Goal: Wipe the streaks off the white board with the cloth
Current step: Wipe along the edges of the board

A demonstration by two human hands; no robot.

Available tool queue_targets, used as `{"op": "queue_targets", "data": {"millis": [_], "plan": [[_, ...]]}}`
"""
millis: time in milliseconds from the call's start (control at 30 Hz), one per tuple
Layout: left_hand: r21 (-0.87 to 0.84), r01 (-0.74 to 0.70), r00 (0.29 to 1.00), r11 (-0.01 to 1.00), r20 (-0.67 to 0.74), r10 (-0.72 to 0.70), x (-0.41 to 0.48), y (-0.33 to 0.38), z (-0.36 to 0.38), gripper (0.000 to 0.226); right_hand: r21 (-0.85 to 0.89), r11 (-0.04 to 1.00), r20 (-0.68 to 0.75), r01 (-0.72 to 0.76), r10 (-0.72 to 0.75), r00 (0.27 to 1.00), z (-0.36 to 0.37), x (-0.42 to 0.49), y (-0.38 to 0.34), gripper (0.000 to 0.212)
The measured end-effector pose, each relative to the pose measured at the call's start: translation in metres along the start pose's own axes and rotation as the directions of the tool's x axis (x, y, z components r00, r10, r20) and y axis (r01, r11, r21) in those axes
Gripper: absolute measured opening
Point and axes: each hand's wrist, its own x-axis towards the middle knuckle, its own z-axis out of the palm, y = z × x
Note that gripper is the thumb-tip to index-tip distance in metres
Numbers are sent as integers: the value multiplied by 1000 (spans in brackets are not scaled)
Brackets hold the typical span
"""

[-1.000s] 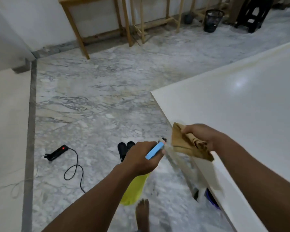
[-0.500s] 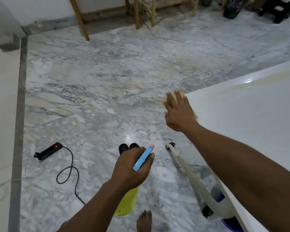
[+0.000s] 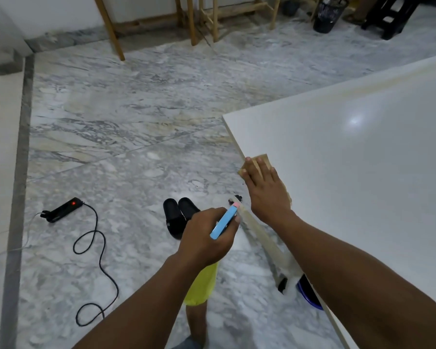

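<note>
Right hand (image 3: 264, 190), grip flat, pressed cloth (image 3: 263, 158) against white board (image 3: 363, 172) edge for wiping; left hand (image 3: 207, 238) clasped blue-topped bottle (image 3: 223, 222), held aside.

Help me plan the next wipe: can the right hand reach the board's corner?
Probably yes: the right hand presses the cloth on the board edge, with only bare board up to the corner.

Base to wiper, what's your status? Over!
Right hand flat on cloth at left edge of white board. Left hand grips blue object, off board. Yellowish streak along far edge. Nothing in cloth's path.
</note>
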Motion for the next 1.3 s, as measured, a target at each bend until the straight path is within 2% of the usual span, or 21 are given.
{"op": "queue_targets", "data": {"millis": [133, 300, 467, 567, 633, 667, 700, 733, 767, 800, 833, 867, 933, 1000, 1100, 1167, 1300], "plan": [[11, -23, 1000, 1000, -12, 23, -58, 24, 37, 44, -11, 1000, 21, -11, 11, 1000, 4, -97, 4, 69], [17, -63, 998, 998, -1, 63, -132, 49, 84, 44, -10, 1000, -25, 4, -4, 1000, 17, -225, 10, 71], [55, -91, 996, 994, 22, 90, -211, 80, 132, 45, -6, 1000, 6, -5, 5, 1000, 19, -362, 12, 79], [24, -35, 999, 999, 39, 35, -248, 93, 151, 43, 56, 998, -23, -7, 9, 1000, 20, -428, 8, 74], [23, -22, 999, 1000, 42, 21, -264, 103, 155, 42, 257, 962, 56, -87, 76, 996, 16, -464, 12, 79], [32, -21, 999, 999, 49, 19, -270, 109, 156, 42, 423, 891, 115, -163, 126, 985, 8, -480, 12, 79], [44, -21, 998, 999, 56, 19, -276, 115, 156, 41, 630, 733, 187, -257, 178, 966, -9, -491, 12, 72], [54, -22, 998, 998, 65, 18, -280, 122, 155, 40, 783, 498, 264, -373, 277, 924, -29, -497, 15, 59], [65, -27, 997, 998, 70, 22, -283, 127, 153, 40, 896, 183, 326, -405, 350, 878, -47, -500, 19, 46], [82, -36, 997, 996, 71, 30, -286, 134, 150, 41, 876, -112, 472, -468, 389, 791, -64, -500, 24, 40], [99, -42, 997, 994, 75, 35, -287, 142, 145, 42, 819, -360, 567, -446, 400, 720, -77, -495, 33, 39], [107, -41, 996, 993, 82, 32, -287, 151, 141, 44, 729, -549, 637, -409, 324, 700, -91, -492, 41, 39], [101, -48, 994, 994, 104, 38, -284, 165, 132, 45, 503, -828, 619, -245, 148, 771, -110, -487, 54, 46], [84, -60, 991, 995, 122, 50, -277, 177, 121, 44, 348, -927, 593, -137, 105, 799, -132, -477, 51, 59], [74, -64, 986, 995, 158, 52, -261, 187, 108, 40, 252, -966, 542, -65, 85, 836, -147, -448, 44, 70], [91, -66, 979, 994, 198, 47, -247, 185, 105, 41, 300, -947, 569, -116, 80, 818, -157, -423, 45, 71], [183, -108, 954, 977, 296, 50, -214, 185, 107, 44, 422, -852, 647, -310, 44, 761, -169, -377, 73, 62]]}}
